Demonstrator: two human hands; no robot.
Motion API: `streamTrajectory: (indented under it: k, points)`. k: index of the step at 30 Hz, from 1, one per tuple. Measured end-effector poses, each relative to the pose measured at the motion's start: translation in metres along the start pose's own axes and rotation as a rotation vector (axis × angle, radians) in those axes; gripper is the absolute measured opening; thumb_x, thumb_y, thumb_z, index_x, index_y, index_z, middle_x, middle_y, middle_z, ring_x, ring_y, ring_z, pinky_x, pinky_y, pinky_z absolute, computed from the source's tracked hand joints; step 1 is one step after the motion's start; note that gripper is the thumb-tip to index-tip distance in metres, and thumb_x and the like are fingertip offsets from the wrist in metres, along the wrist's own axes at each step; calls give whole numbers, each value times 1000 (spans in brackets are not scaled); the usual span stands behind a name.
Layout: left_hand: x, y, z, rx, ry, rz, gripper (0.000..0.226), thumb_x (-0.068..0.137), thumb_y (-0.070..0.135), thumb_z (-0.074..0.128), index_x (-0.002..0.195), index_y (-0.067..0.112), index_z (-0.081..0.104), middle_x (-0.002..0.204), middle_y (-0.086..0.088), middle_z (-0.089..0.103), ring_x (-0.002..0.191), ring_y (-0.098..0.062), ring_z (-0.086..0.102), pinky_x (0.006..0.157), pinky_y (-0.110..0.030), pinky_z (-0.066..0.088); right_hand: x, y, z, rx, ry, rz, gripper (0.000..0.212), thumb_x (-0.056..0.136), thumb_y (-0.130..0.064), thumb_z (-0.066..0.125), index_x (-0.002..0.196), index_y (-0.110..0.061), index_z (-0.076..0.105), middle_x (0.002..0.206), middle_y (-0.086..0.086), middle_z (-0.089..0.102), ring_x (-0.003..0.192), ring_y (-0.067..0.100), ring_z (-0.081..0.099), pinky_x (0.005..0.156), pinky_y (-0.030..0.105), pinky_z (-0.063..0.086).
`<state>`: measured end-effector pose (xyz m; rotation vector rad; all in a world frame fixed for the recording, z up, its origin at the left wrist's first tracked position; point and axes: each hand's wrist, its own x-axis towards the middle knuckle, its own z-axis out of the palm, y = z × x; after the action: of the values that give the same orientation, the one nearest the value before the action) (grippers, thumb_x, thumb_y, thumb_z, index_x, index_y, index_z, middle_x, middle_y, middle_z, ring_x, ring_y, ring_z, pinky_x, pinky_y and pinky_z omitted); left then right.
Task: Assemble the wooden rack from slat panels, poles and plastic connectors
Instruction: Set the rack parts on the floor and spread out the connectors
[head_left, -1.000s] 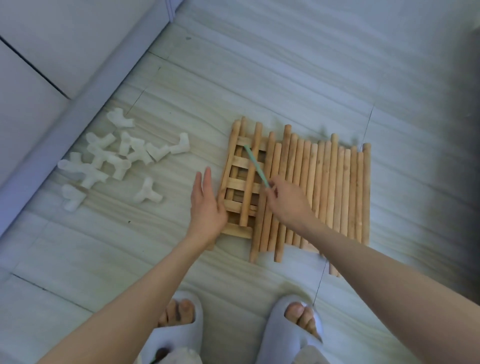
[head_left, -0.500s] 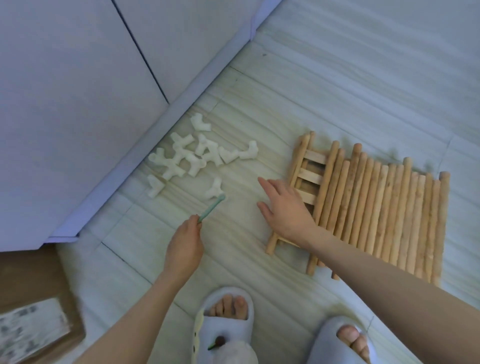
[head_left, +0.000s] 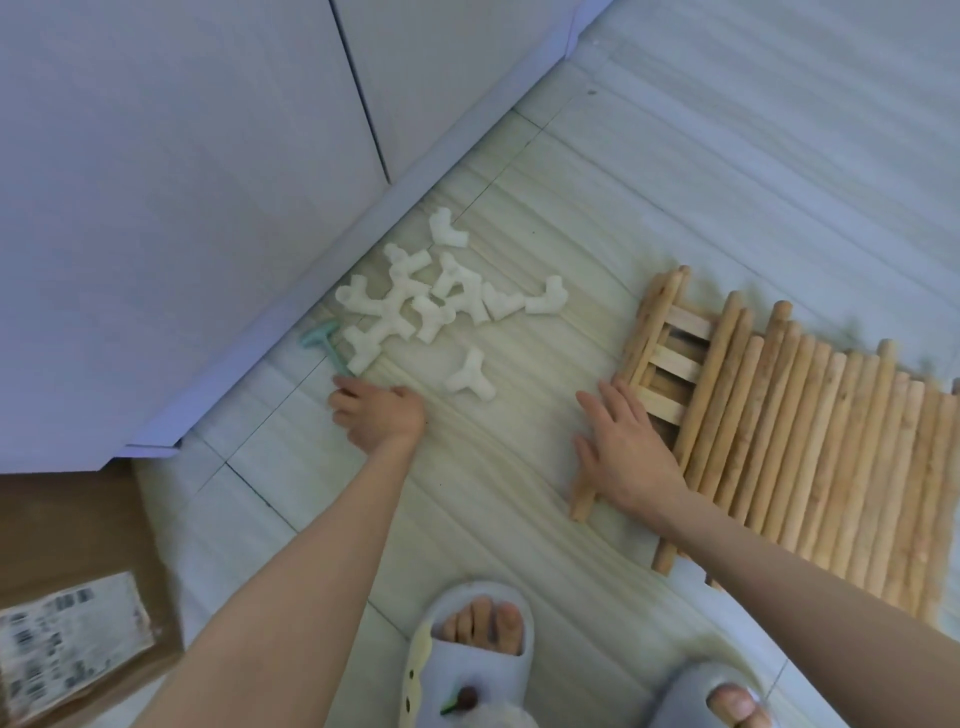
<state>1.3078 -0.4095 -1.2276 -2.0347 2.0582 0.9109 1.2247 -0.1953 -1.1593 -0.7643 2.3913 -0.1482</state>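
My left hand (head_left: 382, 418) is low on the floor with its fingers curled round the near end of a small green T-shaped tool (head_left: 324, 344), which lies against the cabinet base. Just beyond it is a heap of white plastic connectors (head_left: 415, 306), and one connector (head_left: 470, 376) lies apart. My right hand (head_left: 623, 452) rests flat, fingers straight, on the left edge of a wooden slat panel (head_left: 670, 353). A row of wooden poles (head_left: 831, 441) lies side by side over and right of that panel.
A white cabinet (head_left: 182, 182) and its base rail run diagonally along the left. A cardboard box (head_left: 78, 597) with a label sits at the lower left. My feet in pale slippers (head_left: 467, 670) stand at the bottom edge.
The green tool went from my right hand into my left, which has carried it left and down to the floor by the cabinet. My right hand has stayed on the slat panel.
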Motion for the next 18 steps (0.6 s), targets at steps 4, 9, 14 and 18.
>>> streamTrajectory:
  k: [4, 9, 14, 18]
  points:
    - [-6, 43, 18, 33, -100, 144, 86, 87, 14, 57, 145, -5, -2, 145, -20, 15, 124, -35, 31, 97, -41, 37, -2, 2, 1, 17, 3, -3, 52, 100, -26, 36, 148, -17, 17, 158, 7, 4, 145, 20, -9, 114, 35, 19]
    - [5, 76, 25, -42, -179, 320, 75, 85, -1, 51, 147, 3, 9, 141, -15, 20, 119, -32, 40, 94, -32, 40, -1, 8, 1, 26, 26, -26, 52, 100, -25, 36, 148, -17, 18, 158, 4, 5, 146, 17, -8, 114, 29, 18]
    - [0, 74, 23, -241, -277, 379, 62, 90, -2, 42, 146, 3, 16, 142, -15, 20, 121, -29, 43, 101, -27, 36, -3, 12, 0, 7, 32, -80, 51, 100, -25, 37, 148, -17, 21, 158, 5, 9, 146, 19, -5, 115, 30, 15]
    - [-23, 53, 22, -391, -184, 107, 61, 90, 2, 45, 146, 10, 22, 146, -14, 21, 126, -32, 40, 103, -40, 39, -9, 21, -12, 16, 49, -128, 51, 99, -22, 38, 147, -16, 24, 157, 5, 14, 146, 19, 5, 117, 31, 13]
